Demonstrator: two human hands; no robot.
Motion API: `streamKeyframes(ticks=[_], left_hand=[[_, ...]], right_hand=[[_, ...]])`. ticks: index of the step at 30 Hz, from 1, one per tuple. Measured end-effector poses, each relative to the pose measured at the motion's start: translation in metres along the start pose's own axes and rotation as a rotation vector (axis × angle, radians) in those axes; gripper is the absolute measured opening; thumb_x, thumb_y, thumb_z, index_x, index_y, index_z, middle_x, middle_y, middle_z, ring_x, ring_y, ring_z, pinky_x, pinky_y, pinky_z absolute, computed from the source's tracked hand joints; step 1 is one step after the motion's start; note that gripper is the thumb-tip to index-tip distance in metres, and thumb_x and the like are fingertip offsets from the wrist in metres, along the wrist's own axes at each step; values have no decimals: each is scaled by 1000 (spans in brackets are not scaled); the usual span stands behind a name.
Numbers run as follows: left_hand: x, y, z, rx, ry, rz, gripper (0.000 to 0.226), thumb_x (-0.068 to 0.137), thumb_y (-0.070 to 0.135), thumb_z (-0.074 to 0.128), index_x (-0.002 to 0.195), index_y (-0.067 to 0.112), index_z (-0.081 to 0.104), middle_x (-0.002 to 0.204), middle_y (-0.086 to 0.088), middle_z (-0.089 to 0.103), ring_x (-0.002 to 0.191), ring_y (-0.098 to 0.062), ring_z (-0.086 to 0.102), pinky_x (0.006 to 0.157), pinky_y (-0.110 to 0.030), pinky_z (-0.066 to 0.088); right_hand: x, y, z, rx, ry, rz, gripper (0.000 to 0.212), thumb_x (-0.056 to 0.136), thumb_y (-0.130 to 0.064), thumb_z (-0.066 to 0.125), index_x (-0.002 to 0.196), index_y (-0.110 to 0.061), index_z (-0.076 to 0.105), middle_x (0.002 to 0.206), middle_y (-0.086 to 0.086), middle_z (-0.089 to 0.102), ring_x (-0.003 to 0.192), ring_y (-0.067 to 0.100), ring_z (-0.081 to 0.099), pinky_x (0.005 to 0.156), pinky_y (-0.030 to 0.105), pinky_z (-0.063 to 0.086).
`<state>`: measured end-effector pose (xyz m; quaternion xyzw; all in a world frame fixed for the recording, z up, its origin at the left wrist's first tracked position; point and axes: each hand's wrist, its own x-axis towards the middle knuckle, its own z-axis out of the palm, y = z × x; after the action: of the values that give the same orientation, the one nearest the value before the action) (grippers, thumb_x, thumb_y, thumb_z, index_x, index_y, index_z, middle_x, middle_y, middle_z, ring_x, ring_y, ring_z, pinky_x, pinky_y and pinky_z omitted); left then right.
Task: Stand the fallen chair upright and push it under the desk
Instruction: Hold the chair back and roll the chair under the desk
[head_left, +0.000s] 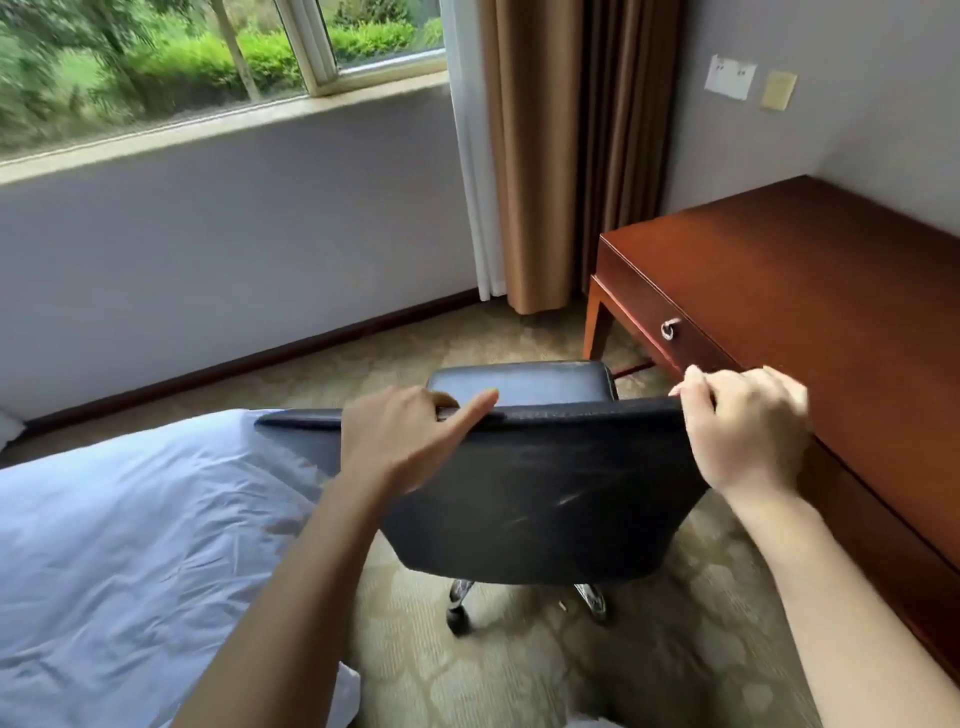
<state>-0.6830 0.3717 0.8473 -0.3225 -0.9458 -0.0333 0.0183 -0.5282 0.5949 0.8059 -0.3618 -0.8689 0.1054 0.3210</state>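
Chair (540, 499) stands upright on its wheels on the carpet (519, 675), low in the centre of the view, with the desk (810, 312) at about two o'clock from it and the bed (130, 545) close at nine o'clock. A person grips the top edge of the backrest with both hands: the left hand (400, 441) wraps over the rim near the left of its centre, forefinger stretched along the edge, while the right hand (748, 431) closes around the right corner, just beside the desk's front.

Judging by how things lie, the righting looks done and the push under the desk remains. The seat points toward twelve o'clock, along the desk front rather than into the knee space, so the chair likely needs swinging clockwise toward three o'clock before it rolls in. A steady two-handed hold high on the backrest suits steering; pressing low and evenly should keep the wheels (457, 618) tracking on the carpet. The right knuckles sit very near the desk edge and drawer handle (670, 329), a likely pinch point. Whether the seat clears the drawer cannot be told.
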Motion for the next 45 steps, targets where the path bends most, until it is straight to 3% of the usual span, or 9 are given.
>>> streamKeyframes(ticks=[4,8,17,20,26,29,32,37,45], left_hand=[[7,1,4,-35,53,-74,72,75,77,17,100,39,72,84,1,73,87,-21,63,58,-30,29],[3,6,1,-24,66,-79,67,77,72,19,101,39,72,83,1,73,87,-17,62,55,-30,25],[7,15,3,-168,175,-78,64,71,59,29,116,30,65,126,12,62,114,-11,55,91,-28,36],[11,30,-1,-202,78,26,63,77,59,27,120,29,61,132,11,57,119,-12,51,93,-30,35],[11,31,1,-149,-52,27,56,88,61,28,109,27,67,107,3,69,98,-17,56,58,-32,32],[4,28,4,-108,-59,54,52,86,60,22,78,21,57,89,0,71,79,-17,53,53,-30,32],[-2,26,7,-101,-49,65,43,86,56,22,72,26,49,80,-2,71,68,-17,49,51,-31,30],[-14,16,4,-94,-53,104,61,91,50,24,71,7,63,62,-3,56,61,-19,44,49,-31,22],[-19,-17,1,-83,-44,171,45,90,50,25,71,25,57,68,-1,56,64,-18,43,52,-30,27]], right_hand=[[12,-7,-4,0,-102,31,41,85,-31,41,65,-15,73,63,15,68,64,34,53,78,38,40],[37,-27,-12,146,-326,-143,18,89,-29,56,82,-23,71,77,6,71,69,31,55,66,30,38],[56,-71,3,229,-499,-313,21,89,-40,56,96,-24,69,88,-5,71,81,13,65,75,31,54],[52,-69,-1,241,-582,-309,26,86,-45,59,98,-25,70,88,-7,71,80,9,64,76,30,54],[50,-68,2,270,-903,-173,34,83,-56,55,102,-31,66,92,-6,66,81,8,60,79,28,51],[45,-67,3,193,-1060,-130,39,83,-62,51,108,-35,64,108,-7,64,99,10,57,96,33,44],[38,-72,-3,174,-1140,-125,38,87,-56,50,117,-35,61,127,-10,58,118,10,50,105,30,33],[21,-82,-11,161,-1176,-110,37,90,-54,47,121,-37,59,133,-11,54,124,10,45,108,30,27],[-7,-109,-12,221,-1076,-95,37,92,-51,45,122,-34,59,130,-11,55,117,6,46,97,23,28]])
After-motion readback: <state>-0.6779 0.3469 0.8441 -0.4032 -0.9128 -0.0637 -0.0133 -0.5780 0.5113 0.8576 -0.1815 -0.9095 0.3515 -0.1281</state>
